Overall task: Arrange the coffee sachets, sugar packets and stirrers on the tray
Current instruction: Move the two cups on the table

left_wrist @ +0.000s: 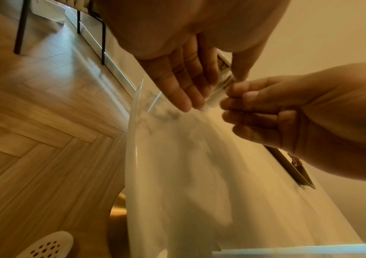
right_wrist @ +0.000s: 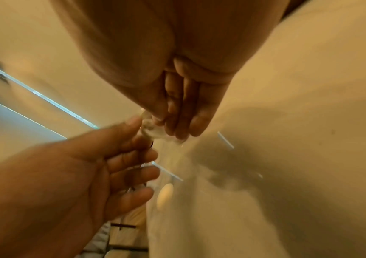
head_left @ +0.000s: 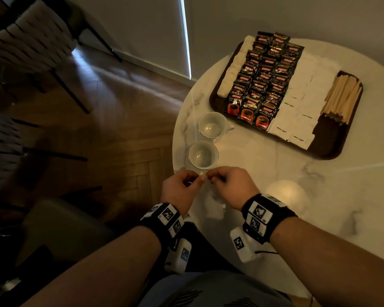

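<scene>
Pinching something small and pale between both hands, left hand [head_left: 182, 185] and right hand [head_left: 228, 185]; what it is, unclear. Sachets [head_left: 262, 83], packets [head_left: 302, 107], stirrers [head_left: 341, 96] lie on tray [head_left: 333, 149] well beyond your right hand: light, thin; lift by edges.

Dark tray [head_left: 333, 149] on counter [head_left: 275, 185], red-black coffee sachets [head_left: 264, 83] in overlapping rows, white sugar packets [head_left: 302, 107] beside, wooden stirrers [head_left: 341, 96] bundled at right.
</scene>
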Action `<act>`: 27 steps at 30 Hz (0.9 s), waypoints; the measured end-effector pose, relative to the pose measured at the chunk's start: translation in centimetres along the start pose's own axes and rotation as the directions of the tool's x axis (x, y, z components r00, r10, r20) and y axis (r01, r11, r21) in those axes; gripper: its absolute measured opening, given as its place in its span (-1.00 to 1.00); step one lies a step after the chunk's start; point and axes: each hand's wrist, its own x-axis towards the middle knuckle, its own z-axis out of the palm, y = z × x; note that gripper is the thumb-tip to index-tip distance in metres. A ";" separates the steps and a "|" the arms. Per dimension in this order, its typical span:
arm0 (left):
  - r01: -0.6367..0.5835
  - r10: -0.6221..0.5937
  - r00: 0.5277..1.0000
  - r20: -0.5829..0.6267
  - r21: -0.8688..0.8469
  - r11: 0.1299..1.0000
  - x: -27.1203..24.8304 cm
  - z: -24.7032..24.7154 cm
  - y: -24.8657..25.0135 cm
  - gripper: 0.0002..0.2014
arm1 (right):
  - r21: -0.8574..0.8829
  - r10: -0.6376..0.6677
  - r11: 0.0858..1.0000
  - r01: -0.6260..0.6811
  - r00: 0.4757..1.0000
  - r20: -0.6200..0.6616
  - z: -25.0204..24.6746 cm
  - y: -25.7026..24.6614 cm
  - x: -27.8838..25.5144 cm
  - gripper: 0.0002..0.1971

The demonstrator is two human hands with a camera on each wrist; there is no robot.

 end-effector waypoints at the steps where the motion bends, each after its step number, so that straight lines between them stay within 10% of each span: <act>1: 0.019 -0.019 1.000 -0.007 -0.001 1.000 0.2 0.0 0.0 -0.84 | -0.020 0.014 1.000 -0.015 0.999 -0.044 -1.0 0.1 0.1 -0.78; 7: 0.066 -0.067 0.998 -0.002 -0.135 0.989 0.0 0.1 0.8 -0.95 | -0.058 0.013 0.998 -0.038 0.929 -0.369 -7.6 -1.7 4.9 -0.75; 15: 0.190 -0.180 0.982 0.062 -0.237 0.953 0.3 0.3 1.5 -0.89 | -0.269 0.047 0.961 -0.067 0.996 -0.082 -7.4 -1.8 8.0 -0.73; 21: 0.239 -0.206 0.964 0.167 -0.205 0.949 0.7 -0.6 2.4 -0.83 | 0.386 0.250 0.888 -0.249 0.967 0.049 -5.1 -0.4 5.7 -0.78; 27: 0.217 -0.192 0.968 0.164 -0.155 0.964 0.3 -1.4 4.9 -0.81 | 0.530 0.255 0.824 -0.198 0.966 -0.036 -7.1 1.5 1.7 -0.77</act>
